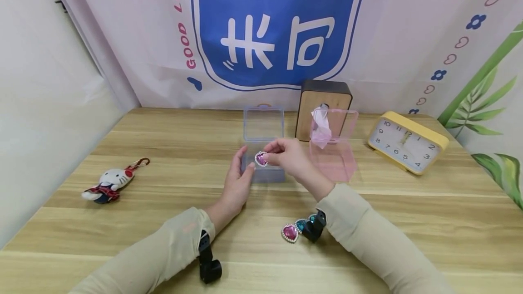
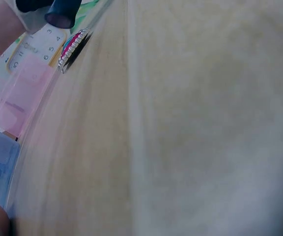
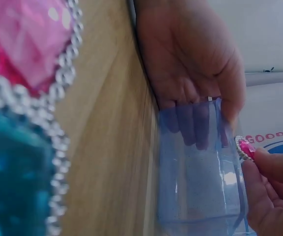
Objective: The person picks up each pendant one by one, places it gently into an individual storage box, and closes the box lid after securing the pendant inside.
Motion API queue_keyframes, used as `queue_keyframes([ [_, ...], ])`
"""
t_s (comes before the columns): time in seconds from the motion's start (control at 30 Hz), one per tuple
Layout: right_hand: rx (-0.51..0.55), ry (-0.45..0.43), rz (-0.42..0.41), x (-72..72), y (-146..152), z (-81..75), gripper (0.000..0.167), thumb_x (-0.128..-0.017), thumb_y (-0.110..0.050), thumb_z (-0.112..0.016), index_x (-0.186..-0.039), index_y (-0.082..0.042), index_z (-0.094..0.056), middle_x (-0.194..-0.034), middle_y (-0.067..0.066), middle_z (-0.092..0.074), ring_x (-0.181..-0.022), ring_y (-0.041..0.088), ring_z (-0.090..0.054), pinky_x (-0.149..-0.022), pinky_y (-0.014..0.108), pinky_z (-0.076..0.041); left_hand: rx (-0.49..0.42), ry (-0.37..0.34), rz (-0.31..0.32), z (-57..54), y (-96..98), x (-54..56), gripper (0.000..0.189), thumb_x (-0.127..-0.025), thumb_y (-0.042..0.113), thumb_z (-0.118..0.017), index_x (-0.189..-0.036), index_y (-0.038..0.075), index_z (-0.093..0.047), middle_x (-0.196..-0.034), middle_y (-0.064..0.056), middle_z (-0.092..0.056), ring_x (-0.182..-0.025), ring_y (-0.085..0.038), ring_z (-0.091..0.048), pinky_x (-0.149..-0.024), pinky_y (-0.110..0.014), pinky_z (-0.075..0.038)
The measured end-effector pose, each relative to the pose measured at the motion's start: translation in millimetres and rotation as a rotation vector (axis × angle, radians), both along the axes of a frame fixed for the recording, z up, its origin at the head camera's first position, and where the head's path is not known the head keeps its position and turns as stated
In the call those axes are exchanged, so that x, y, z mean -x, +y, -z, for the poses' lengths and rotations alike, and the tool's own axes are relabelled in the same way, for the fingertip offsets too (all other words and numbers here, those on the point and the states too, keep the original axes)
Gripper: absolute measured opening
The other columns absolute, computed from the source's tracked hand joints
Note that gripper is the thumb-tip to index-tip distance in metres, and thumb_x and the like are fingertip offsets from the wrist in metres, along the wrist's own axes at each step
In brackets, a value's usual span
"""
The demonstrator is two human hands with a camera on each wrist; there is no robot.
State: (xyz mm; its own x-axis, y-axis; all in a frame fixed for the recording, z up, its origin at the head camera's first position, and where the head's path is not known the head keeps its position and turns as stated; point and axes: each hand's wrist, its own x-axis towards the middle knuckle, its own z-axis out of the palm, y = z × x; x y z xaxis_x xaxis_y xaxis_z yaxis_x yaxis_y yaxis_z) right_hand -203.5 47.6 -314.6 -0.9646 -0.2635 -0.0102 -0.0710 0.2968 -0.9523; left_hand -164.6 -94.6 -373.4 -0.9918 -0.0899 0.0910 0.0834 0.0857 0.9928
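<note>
My right hand (image 1: 291,157) pinches a pink heart-shaped gem (image 1: 260,159) with a silver beaded border between thumb and fingertips. It holds the gem over the mouth of a clear blue plastic box (image 1: 268,176), whose lid (image 1: 263,124) stands raised at the back. My left hand (image 1: 236,184) rests against the left side of this box, fingers straight along the wall and thumb near the rim. In the right wrist view, the left hand's fingers (image 3: 193,123) show through the blue wall. Below the right wrist lie a pink heart gem (image 1: 290,233) and blue-green gems (image 1: 301,225), partly covered by the wrist camera.
A clear pink box (image 1: 333,162) with its lid up stands right of the blue box. Behind it is a wooden tissue box (image 1: 304,117). A yellow clock (image 1: 408,142) stands at the right, and a plush cat keychain (image 1: 110,185) lies at the left.
</note>
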Motion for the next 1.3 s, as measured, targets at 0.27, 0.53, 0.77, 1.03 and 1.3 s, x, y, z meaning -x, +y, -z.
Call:
queue_keyframes([
  [0.27, -0.256, 0.062, -0.075, 16.3, -10, 2.1, 0.011, -0.08, 0.002, -0.067, -0.09, 0.003, -0.069, -0.081, 0.01, -0.067, -0.067, 0.01, -0.059, -0.062, 0.019, -0.054, 0.023, -0.018, -0.002, -0.5, 0.0, -0.9, 0.051, -0.095, 0.011, -0.045, -0.143, 0.011, -0.029, -0.153, -0.008, -0.023, -0.142, -0.023, -0.011, -0.117, -0.044, -0.009],
  [0.53, -0.6, 0.232, -0.16, 21.8, -22, 1.9, 0.01, -0.079, -0.002, -0.066, -0.086, -0.006, -0.072, -0.084, 0.004, -0.071, -0.08, 0.016, -0.062, -0.071, 0.025, -0.049, 0.017, -0.009, -0.014, 0.4, 0.9, -2.7, 0.052, -0.094, 0.01, -0.046, -0.143, 0.008, -0.03, -0.152, -0.01, -0.025, -0.14, -0.023, -0.015, -0.116, -0.043, -0.013],
  [0.77, -0.74, 0.26, -0.175, 24.0, -30, 5.7, 0.013, -0.077, -0.001, -0.066, -0.084, -0.01, -0.074, -0.09, 0.002, -0.071, -0.09, 0.017, -0.062, -0.08, 0.03, -0.051, 0.011, 0.015, -0.005, 2.0, 2.1, -3.6, 0.052, -0.093, 0.008, -0.046, -0.143, 0.006, -0.029, -0.151, -0.012, -0.024, -0.139, -0.025, -0.018, -0.116, -0.044, -0.014],
  [1.03, -0.764, 0.261, -0.177, 25.9, -34, 6.6, 0.015, -0.08, -0.002, -0.064, -0.089, -0.009, -0.074, -0.094, 0.003, -0.071, -0.093, 0.019, -0.063, -0.082, 0.031, -0.052, 0.024, 0.016, -0.004, 1.3, 1.9, -3.0, 0.052, -0.094, 0.01, -0.046, -0.144, 0.008, -0.029, -0.151, -0.012, -0.025, -0.139, -0.026, -0.018, -0.116, -0.044, -0.013],
  [1.3, -0.653, 0.189, -0.154, 28.9, -31, 4.9, 0.013, -0.084, -0.011, -0.066, -0.095, -0.006, -0.071, -0.096, 0.006, -0.07, -0.092, 0.02, -0.062, -0.082, 0.031, -0.051, 0.035, -0.003, -0.011, -0.6, 1.8, -2.3, 0.053, -0.094, 0.012, -0.046, -0.144, 0.012, -0.029, -0.152, -0.01, -0.023, -0.14, -0.025, -0.017, -0.116, -0.045, -0.013],
])
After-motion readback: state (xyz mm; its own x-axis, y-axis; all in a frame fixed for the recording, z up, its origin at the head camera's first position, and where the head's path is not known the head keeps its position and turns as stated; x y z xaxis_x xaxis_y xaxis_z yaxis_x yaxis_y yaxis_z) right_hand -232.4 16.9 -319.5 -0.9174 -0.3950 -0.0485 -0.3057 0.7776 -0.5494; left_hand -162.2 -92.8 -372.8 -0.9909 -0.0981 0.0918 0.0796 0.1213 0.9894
